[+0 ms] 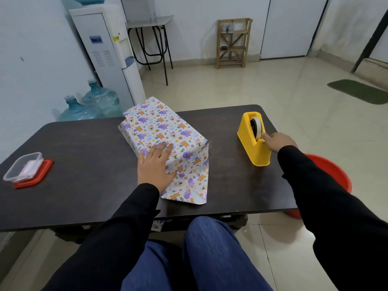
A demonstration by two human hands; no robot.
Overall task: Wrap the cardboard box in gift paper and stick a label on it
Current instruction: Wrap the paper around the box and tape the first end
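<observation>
The box (pixel 159 127), covered in white gift paper printed with purple elephants and orange bears, lies in the middle of the dark table (pixel 84 164). Its near end is loose: a paper flap (pixel 189 185) spreads flat on the table toward me. My left hand (pixel 155 164) presses flat on the box's near top edge, fingers spread. My right hand (pixel 277 141) reaches the yellow tape dispenser (pixel 254 143) at the table's right, fingertips pinching at the tape end by the cutter. The tape roll (pixel 256 124) sits in the dispenser.
A clear plastic container (pixel 23 166) with paper labels inside rests on its red lid (pixel 35 175) at the table's left. A red tub (pixel 331 175) stands on the floor to the right. Water bottles (pixel 92 103) and a dispenser (pixel 109 49) stand behind left.
</observation>
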